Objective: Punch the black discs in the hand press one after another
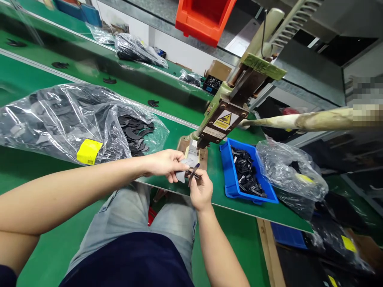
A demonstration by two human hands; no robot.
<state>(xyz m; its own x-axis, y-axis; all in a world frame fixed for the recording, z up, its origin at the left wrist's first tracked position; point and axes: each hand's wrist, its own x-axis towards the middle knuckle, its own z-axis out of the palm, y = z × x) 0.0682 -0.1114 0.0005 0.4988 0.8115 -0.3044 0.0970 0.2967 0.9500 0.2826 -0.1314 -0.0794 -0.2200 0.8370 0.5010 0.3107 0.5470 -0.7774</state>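
Note:
My left hand [164,163] is closed, thumb and fingers pinching a thin grey piece [180,176] with an uneven edge. My right hand [202,191] is closed too, holding a dark curved strip [194,173] that touches or nearly touches the grey piece. Both hands meet just in front of the base of a hand press [221,107]. Fingers partly cover where the two pieces come together, so I cannot tell whether they are joined. To the left, black curved parts [136,131] spill from the mouth of a clear plastic bag [72,115].
On the green table [217,191], a blue bin [229,191] of small black parts stands right of the press, beside another plastic bag [296,171]. The press lever [299,120] reaches out right. Loose curved parts [153,103] lie on the belt behind. An orange bin [197,34] sits overhead.

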